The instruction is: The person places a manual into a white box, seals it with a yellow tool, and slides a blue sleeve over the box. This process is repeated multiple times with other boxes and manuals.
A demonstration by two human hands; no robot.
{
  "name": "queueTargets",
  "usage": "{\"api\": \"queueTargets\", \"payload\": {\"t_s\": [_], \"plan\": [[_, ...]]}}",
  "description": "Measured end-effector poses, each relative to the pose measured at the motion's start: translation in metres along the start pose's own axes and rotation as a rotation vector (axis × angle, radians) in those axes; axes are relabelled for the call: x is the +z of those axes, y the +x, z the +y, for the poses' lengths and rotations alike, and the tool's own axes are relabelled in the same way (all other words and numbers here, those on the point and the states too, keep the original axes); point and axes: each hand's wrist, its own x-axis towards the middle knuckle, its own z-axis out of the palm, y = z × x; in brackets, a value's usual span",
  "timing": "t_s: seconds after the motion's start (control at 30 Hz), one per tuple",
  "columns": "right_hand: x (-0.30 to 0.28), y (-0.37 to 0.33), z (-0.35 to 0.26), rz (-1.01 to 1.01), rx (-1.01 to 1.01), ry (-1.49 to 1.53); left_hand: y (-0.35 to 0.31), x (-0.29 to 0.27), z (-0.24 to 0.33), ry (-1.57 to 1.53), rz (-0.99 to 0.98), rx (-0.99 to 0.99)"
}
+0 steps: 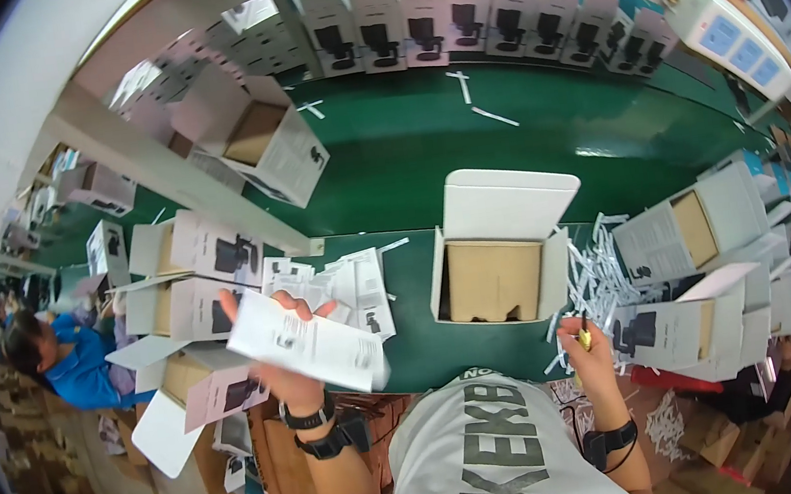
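Note:
My left hand (286, 387) grips a folded white printed leaflet (329, 346), with fingers over its upper edge. It is raised above the bench's near edge, left of my body. On the right, my right hand (592, 363) is closed around a small yellow-and-dark tool (585, 338); its exact kind is hard to make out. Between the hands stands an open white box (510, 199), its lid raised and side flaps spread. A brown cardboard insert (496, 276) fills it. Loose white paper strips (601, 271) lie just beyond my right hand.
More leaflets (366, 275) lie behind my left hand. Open printed boxes (215, 304) crowd the left, others (675, 232) the right. A row of boxes (423, 24) lines the far side of the green bench (402, 138). A person in blue (85, 369) works at far left.

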Motion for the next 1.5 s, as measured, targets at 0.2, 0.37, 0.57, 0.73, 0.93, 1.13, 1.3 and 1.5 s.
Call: {"api": "queueTargets", "payload": {"t_s": [0.2, 0.37, 0.57, 0.73, 0.93, 1.13, 1.3, 1.5], "plan": [[0.020, -0.003, -0.006, -0.161, -0.090, -0.083, 0.016, 0.077, -0.056, 0.561, -0.470, 0.307], [0.007, -0.004, -0.002, -0.112, -0.053, -0.089, 0.039, 0.075, -0.072, 1.328, -0.863, 0.309], [0.026, 0.022, -0.050, 0.043, -0.081, 0.145, -0.002, 0.044, -0.090, 1.144, -0.485, -0.110], [0.072, 0.053, -0.054, 0.152, -0.574, -0.422, -0.025, 0.090, -0.121, 1.367, -0.863, 0.065], [0.035, 0.064, -0.075, -0.003, -0.652, -0.557, -0.041, 0.082, -0.151, 1.785, -0.921, 0.216], [0.037, 0.091, -0.108, 0.087, -0.826, -0.793, -0.051, 0.080, -0.150, 1.802, -0.922, 0.250], [0.030, 0.095, -0.103, 0.057, -0.841, -0.818, -0.048, 0.079, -0.149, 1.791, -0.915, 0.222], [0.030, 0.087, -0.115, -0.134, -0.919, -0.787, -0.039, 0.080, -0.146, 1.768, -0.942, 0.194]]}}
